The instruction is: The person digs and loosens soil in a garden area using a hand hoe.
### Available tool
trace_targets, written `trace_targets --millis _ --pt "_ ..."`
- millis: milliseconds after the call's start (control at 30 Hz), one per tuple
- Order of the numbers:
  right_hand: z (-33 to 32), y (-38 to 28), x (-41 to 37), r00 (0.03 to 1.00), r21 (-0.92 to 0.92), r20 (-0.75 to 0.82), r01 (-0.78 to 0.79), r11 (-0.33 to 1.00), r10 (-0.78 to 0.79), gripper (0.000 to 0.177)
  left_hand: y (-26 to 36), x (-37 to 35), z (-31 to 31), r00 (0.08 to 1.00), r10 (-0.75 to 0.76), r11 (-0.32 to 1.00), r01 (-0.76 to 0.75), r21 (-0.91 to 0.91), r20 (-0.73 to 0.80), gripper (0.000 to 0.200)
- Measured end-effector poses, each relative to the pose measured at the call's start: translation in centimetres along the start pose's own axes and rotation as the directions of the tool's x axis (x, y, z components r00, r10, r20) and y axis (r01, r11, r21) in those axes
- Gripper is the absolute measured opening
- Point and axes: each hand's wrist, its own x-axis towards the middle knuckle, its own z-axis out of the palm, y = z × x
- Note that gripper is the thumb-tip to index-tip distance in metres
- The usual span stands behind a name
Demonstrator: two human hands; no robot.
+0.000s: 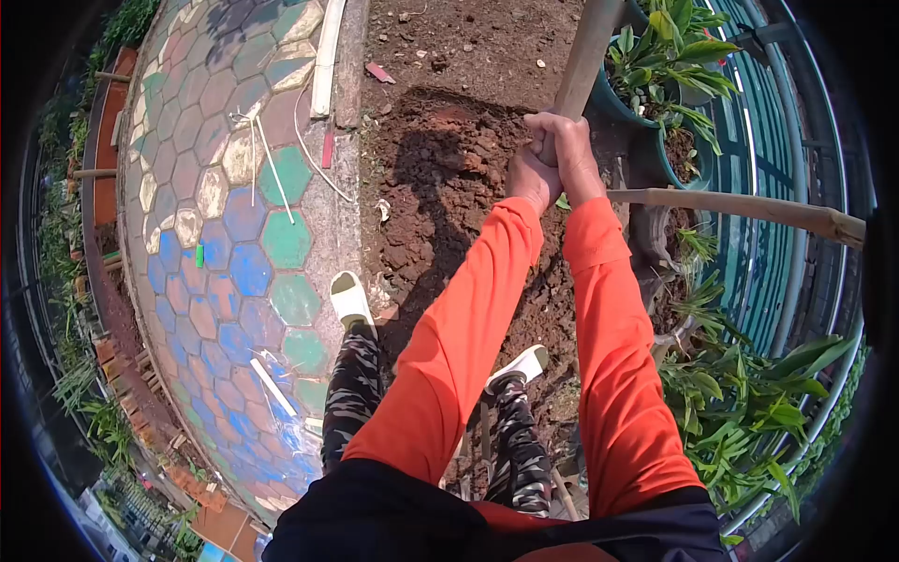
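Observation:
Both of my hands are wrapped round a thick wooden handle [588, 61], stacked close together near its lower end. My left hand [532, 178] is closed on it from the left side, and my right hand [576, 155] is closed just beside it on the right. The handle runs up and out of the picture at the top, so the tool's working end is hidden. Below my hands lies dug, clumpy brown soil [449, 201], with a shallow cut edge at its far side. My feet, in white shoes [350, 298], stand apart at the soil.
Painted hexagonal paving [206, 309] lies left, behind a concrete edge [348, 187]. On it are a white bent strip [272, 169] and a short white piece [272, 387]. At right are a potted plant [670, 75], a wooden pole [749, 208], leafy plants [758, 403] and a green fence [763, 140].

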Motion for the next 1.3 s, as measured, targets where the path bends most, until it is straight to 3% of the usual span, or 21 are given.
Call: trace_targets --millis 33,67,100,133,167,233,300,333,400,467,600,633,700,833,900,1000,1033,1100,1167,1267,1300 --pt "0.5 5.2 -2.3 0.985 0.142 0.093 -0.16 0.977 0.148 0.017 -8.5 0.6 2.1 0.999 -0.049 0.999 0.049 -0.017 -0.002 0.047" --pt "1.4 12.4 -3.8 0.927 0.158 -0.005 -0.37 0.915 0.375 0.017 -22.9 3.5 6.6 0.974 -0.224 0.956 0.226 -0.187 0.033 0.047" --pt "1.9 16.9 -6.5 0.812 0.176 -0.012 -0.573 0.801 0.583 0.013 -32.9 2.1 9.6 0.957 -0.274 0.607 0.248 -0.755 0.093 0.044" --pt "1.6 22.4 -8.3 0.713 0.159 -0.012 -0.691 0.705 0.701 0.01 -23.1 -6.2 3.4 0.788 -0.594 0.796 0.605 -0.024 0.161 0.042" --pt "1.6 26.6 -9.5 0.656 0.123 0.06 -0.752 0.647 0.752 0.01 -24.0 -8.3 3.4 0.811 -0.584 0.811 0.58 0.084 0.042 0.042" --pt "2.1 27.9 -11.5 0.604 0.203 0.045 -0.786 0.584 0.796 0.009 -24.5 -10.6 2.4 0.804 -0.591 0.806 0.584 0.094 0.064 0.045" --pt "1.1 25.8 -12.4 0.572 0.294 0.188 -0.809 0.509 0.799 0.014 -23.5 -11.3 2.0 0.822 -0.567 0.806 0.541 0.241 0.054 0.041" --pt "0.6 24.3 -11.8 0.598 0.352 0.292 -0.793 0.498 0.746 0.016 -22.3 -10.7 1.6 0.852 -0.518 0.833 0.481 0.273 0.08 0.039" --pt "0.0 20.0 -9.8 0.681 0.489 0.235 -0.699 0.521 0.693 0.018 -19.7 -11.4 1.3 0.879 -0.452 0.876 0.405 0.263 0.15 0.035" --pt "-1.2 18.2 -7.2 0.702 0.564 0.221 -0.658 0.499 0.677 0.022 -18.6 -11.7 2.4 0.937 -0.346 0.9 0.316 0.302 0.051 0.03" --pt "-0.7 19.6 -11.2 0.713 0.51 0.202 -0.662 0.549 0.672 0.022 -21.9 -15.8 2.7 0.956 -0.29 0.895 0.26 0.363 0.031 0.036" --pt "-0.4 21.0 -13.3 0.685 0.443 0.092 -0.679 0.586 0.723 0.023 -23.4 -17.7 2.5 0.954 -0.298 0.891 0.263 0.371 0.038 0.039" --pt "0.0 22.0 -18.8 0.647 0.469 0.113 -0.704 0.534 0.754 0.026 -26.8 -22.3 2.2 0.933 -0.356 0.882 0.315 0.351 0.058 0.047" --pt "-1.2 25.0 -27.9 0.571 0.443 0.154 -0.769 0.46 0.807 0.018 -35.7 -30.6 3.8 0.967 -0.253 0.91 0.226 0.347 0.034 0.06" --pt "-1.6 22.0 -29.8 0.667 0.524 0.148 -0.679 0.514 0.731 0.021 -34.0 -32.3 3.7 0.955 -0.291 0.901 0.252 0.352 0.06 0.05" --pt "-3.4 18.9 -26.9 0.774 0.44 0.103 -0.598 0.669 0.624 0.026 -33.4 -28.6 6.0 0.999 0.031 0.973 -0.034 0.227 0.015 0.06" --pt "-3.5 15.5 -24.7 0.839 0.435 0.047 -0.506 0.745 0.542 0.02 -29.7 -25.8 5.8 0.995 -0.057 0.964 0.032 0.264 0.088 0.059" --pt "-4.4 9.2 -18.8 0.942 0.451 0.041 -0.316 0.834 0.334 0.021 -22.0 -18.8 6.3 0.967 0.251 0.959 -0.243 0.146 -0.037 0.044" --pt "-5.3 1.3 -12.7 0.998 0.411 -0.01 -0.047 0.91 0.056 0.024 -11.2 -12.5 5.3 0.939 0.343 0.935 -0.341 0.097 -0.001 0.035" --pt "-7.3 -10.2 -4.6 0.933 0.333 0.046 0.322 0.886 -0.356 0.038 3.4 -5.2 4.1 0.776 0.62 0.784 -0.619 0.049 -0.113 0.034" --pt "-7.4 -13.5 -3.2 0.883 0.37 0.065 0.411 0.833 -0.464 0.029 7.4 -3.7 3.8 0.735 0.66 0.741 -0.671 -0.026 -0.156 0.035"
